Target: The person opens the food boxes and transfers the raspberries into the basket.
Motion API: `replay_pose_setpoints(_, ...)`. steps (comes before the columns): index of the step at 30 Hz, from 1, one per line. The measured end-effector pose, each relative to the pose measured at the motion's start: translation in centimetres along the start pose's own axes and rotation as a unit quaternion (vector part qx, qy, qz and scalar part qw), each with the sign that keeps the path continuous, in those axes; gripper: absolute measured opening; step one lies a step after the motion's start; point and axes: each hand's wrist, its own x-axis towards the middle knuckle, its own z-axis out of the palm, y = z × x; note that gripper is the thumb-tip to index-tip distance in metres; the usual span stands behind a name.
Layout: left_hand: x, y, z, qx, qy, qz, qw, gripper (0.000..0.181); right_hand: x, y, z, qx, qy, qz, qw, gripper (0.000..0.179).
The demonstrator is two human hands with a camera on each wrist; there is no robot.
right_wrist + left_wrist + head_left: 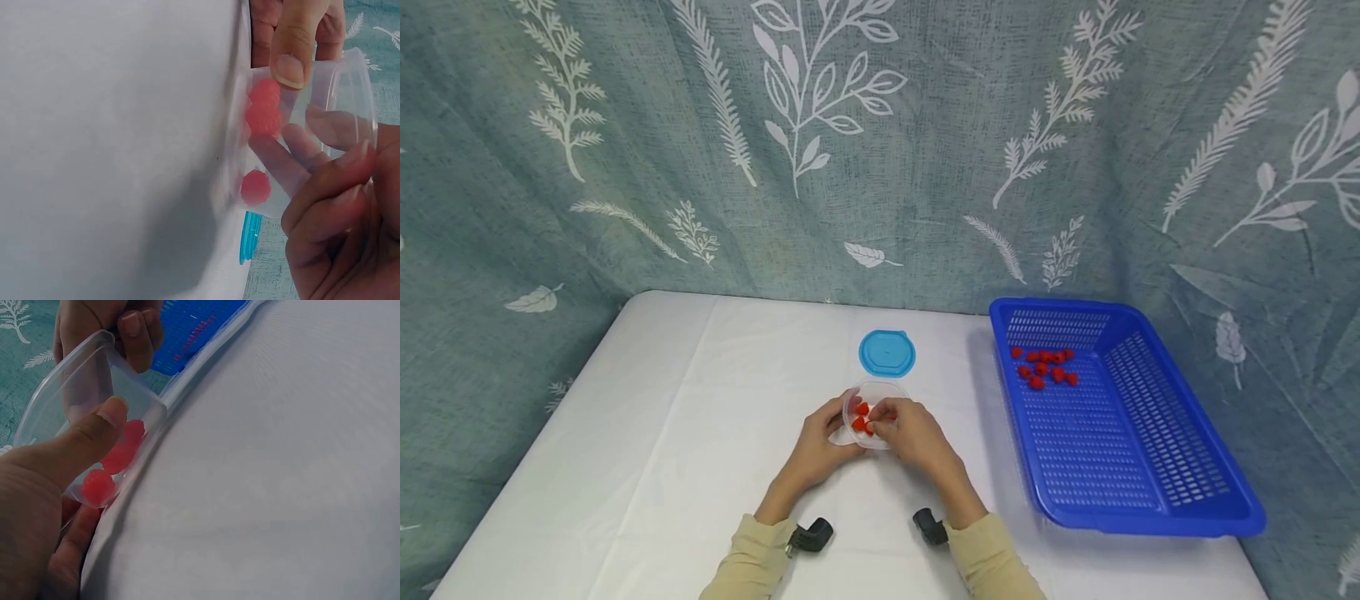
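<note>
My left hand (820, 448) grips a clear plastic tub (887, 389) on the white table, thumb against its near wall. Several red raspberries (255, 187) lie at the bottom of the tub. From the right, my right hand (919, 432) reaches over the rim. In the right wrist view, its thumb and two fingers extend inside, spread apart, with one fingertip (265, 150) beside or touching a raspberry (264, 117). Its other fingers stay curled outside the wall. No raspberry shows between thumb and fingers. A blue lid (887, 353) lies flat just behind the tub.
To the right stands a blue perforated basket (1138, 521), with several more raspberries (1057, 374) grouped in its far left corner. White cloth (715, 400) covers the table. A patterned green curtain (925, 167) hangs along the table's back edge.
</note>
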Motion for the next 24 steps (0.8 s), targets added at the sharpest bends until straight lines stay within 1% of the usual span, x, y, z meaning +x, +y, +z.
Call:
replay_pose_setpoints(2, 0.0, 0.0, 0.0, -0.002, 0.002, 0.0, 1.0, 0.086, 0.2, -0.1, -0.1, -0.002, -0.018, 0.004, 0.9998, 0.022)
replay_pose_setpoints(4, 0.0, 0.0, 0.0, -0.003, 0.004, -0.002, 1.0, 0.086, 0.3, -0.2, -0.4, -0.005, -0.045, 0.015, 0.9989, 0.026)
replay_pose_setpoints(8, 0.0, 0.1, 0.0, -0.005, -0.001, -0.011, 0.9999, 0.087, 0.5, -0.5, -1.0, -0.004, -0.099, 0.024, 0.9948, 0.021)
replay_pose_setpoints(11, 0.0, 0.3, 0.0, -0.005, -0.007, -0.021, 0.9997, 0.088, 0.4, -0.7, -1.3, -0.001, -0.118, 0.021, 0.9928, 0.019)
replay_pose_setpoints(14, 0.0, 0.4, -0.1, -0.002, -0.009, -0.028, 0.9996, 0.088, 0.3, -0.7, -1.4, 0.013, -0.12, 0.023, 0.9925, 0.019)
replay_pose_setpoints(17, 0.0, 0.5, -0.1, -0.002, -0.005, -0.026, 0.9997, 0.088, 0.3, -0.5, -1.3, 0.039, -0.11, 0.026, 0.9929, 0.016)
replay_pose_setpoints(20, 0.0, 0.5, -0.1, -0.005, 0.001, -0.01, 0.9999, 0.087, 0.3, -0.2, -1.1, 0.076, -0.099, 0.024, 0.9919, 0.012)
replay_pose_setpoints(24, 0.0, 0.3, 0.0, -0.01, 0.006, 0.01, 0.9999, 0.087, 0.5, 0.2, -0.9, 0.116, -0.103, 0.008, 0.9879, 0.012)
